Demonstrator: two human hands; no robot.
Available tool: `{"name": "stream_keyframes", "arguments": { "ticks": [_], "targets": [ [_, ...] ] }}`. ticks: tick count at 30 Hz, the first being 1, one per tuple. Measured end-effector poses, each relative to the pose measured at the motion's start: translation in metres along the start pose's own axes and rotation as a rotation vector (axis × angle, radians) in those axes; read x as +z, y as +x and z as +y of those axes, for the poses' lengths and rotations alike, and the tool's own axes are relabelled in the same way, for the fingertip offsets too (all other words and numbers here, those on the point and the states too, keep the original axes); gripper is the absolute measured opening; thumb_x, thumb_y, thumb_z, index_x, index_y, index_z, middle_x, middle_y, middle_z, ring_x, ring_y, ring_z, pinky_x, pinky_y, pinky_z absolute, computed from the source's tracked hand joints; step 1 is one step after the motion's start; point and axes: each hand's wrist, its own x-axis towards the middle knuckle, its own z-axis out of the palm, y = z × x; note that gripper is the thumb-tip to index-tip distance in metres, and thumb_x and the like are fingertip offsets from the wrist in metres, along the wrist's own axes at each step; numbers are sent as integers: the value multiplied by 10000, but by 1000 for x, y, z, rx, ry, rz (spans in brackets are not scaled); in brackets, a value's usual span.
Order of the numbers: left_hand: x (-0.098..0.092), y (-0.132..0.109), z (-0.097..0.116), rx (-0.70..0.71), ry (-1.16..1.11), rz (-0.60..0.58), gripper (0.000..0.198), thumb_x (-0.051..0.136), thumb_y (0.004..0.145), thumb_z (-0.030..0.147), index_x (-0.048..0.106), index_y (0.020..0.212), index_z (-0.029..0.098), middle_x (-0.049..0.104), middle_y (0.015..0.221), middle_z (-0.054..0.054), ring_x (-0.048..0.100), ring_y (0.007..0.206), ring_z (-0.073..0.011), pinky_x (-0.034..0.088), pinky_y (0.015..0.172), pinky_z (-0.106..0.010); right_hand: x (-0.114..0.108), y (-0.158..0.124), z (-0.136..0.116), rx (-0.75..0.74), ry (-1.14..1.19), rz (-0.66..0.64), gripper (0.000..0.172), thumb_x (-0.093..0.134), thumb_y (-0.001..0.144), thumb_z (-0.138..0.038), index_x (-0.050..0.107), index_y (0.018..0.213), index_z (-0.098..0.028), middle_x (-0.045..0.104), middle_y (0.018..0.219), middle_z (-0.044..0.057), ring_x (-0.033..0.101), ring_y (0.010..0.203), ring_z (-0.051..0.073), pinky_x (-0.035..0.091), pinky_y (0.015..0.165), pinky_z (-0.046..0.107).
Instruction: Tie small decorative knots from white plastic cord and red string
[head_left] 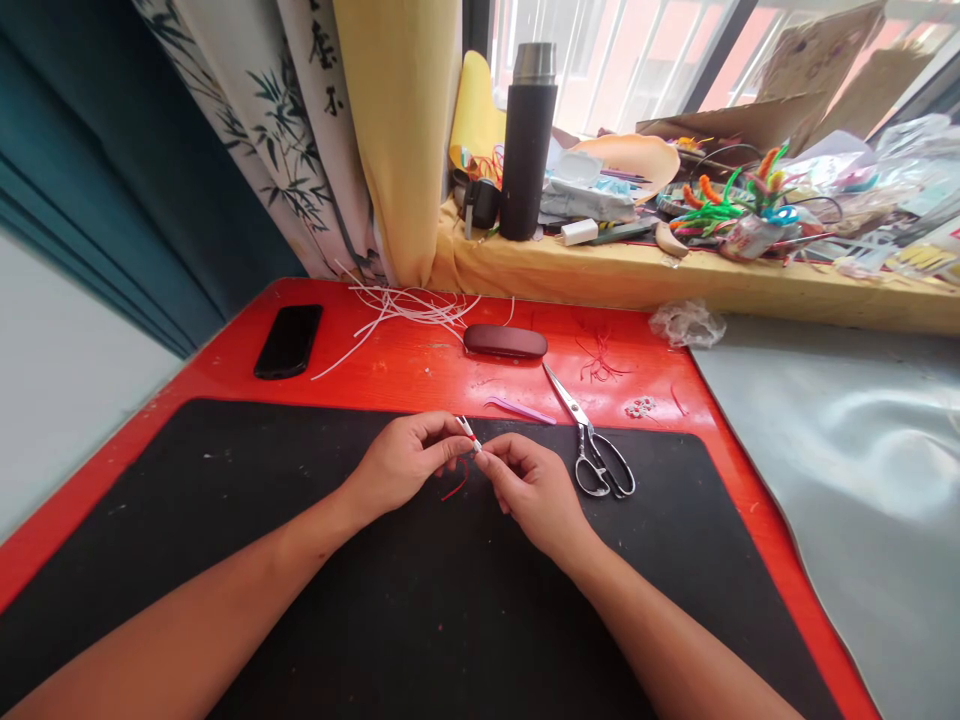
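Note:
Above the black mat, a small white piece with a red band is pinched between both hands. My left hand is closed on its left side, thumb against the fingers. My right hand grips its lower right end between thumb and fingertips. A thin red thread hangs below it in a curve. Just beyond the hands a pink-purple curved tool lies along the mat's far edge. Silver scissors with dark-edged handles rest right of my right hand, blades pointing away.
On the red table are a black phone, white strands, a maroon case, red thread scraps, small beads and crumpled plastic. A black bottle stands on the sill. A grey sheet lies right.

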Motion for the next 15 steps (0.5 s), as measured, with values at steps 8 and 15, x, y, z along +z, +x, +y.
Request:
{"name": "stream_keyframes", "arguments": {
  "ticks": [8, 15],
  "targets": [
    [-1, 1, 0, 7, -66, -59, 189, 728, 916, 363, 747, 907, 176, 680, 761, -10, 580, 628, -129, 466, 619, -257, -1, 0, -1, 19, 9, -14, 321, 690, 924, -491, 693, 854, -178, 512, 568, -54, 451, 466, 100, 338, 478, 235],
    [-2, 2, -6, 7, -65, -71, 201, 712, 926, 362, 741, 913, 163, 669, 749, -3, 579, 633, -122, 469, 617, -248, -1, 0, -1, 15, 16, -24, 316, 675, 930, -479, 688, 855, -172, 513, 577, -55, 447, 466, 96, 344, 477, 231]
  ]
}}
